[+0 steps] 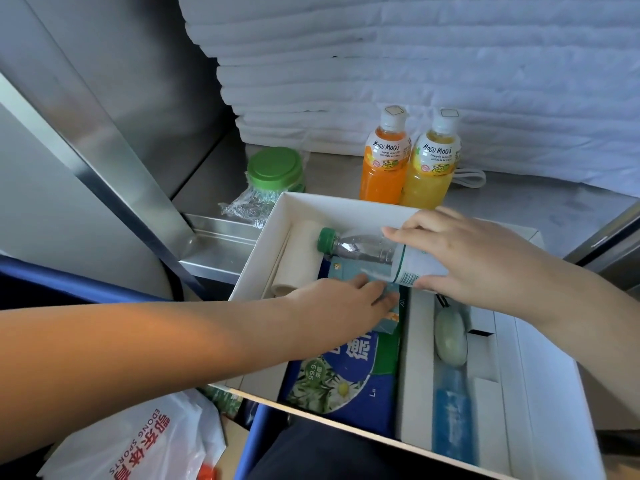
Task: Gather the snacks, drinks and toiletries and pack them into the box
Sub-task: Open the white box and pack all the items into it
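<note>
Saw right hand clamped round the labelled end of the water bottle, fingers over the top, thumb underneath. Found bottle on its side, green cap pointing left, within the far part of the white box, just right of a beige roll lying along the left wall. Couldn't tell: bottle resting on contents or hanging clear. Saw left hand extended in from the left, fingers flat on a small teal carton directly below the bottle; gripped nothing. Put hands close together, left fingertips just beside right thumb, no visible contact. Noted teal carton lying on a blue pack with daisy print, on the near side of the box. Noted white insert right of that, holding a pale green oval item and, nearer still, a blue tube; couldn't identify either. Counted two Mogu Mogu drinks upright on the metal counter just behind the box's far wall: orange bottle left, yellow bottle right, side by side. Spotted green-lidded jar in clear wrap beyond the far-left corner. Logged white padded sheets stacked behind everything, plus a white plastic bag with red print at lower left, outside the box.
</note>
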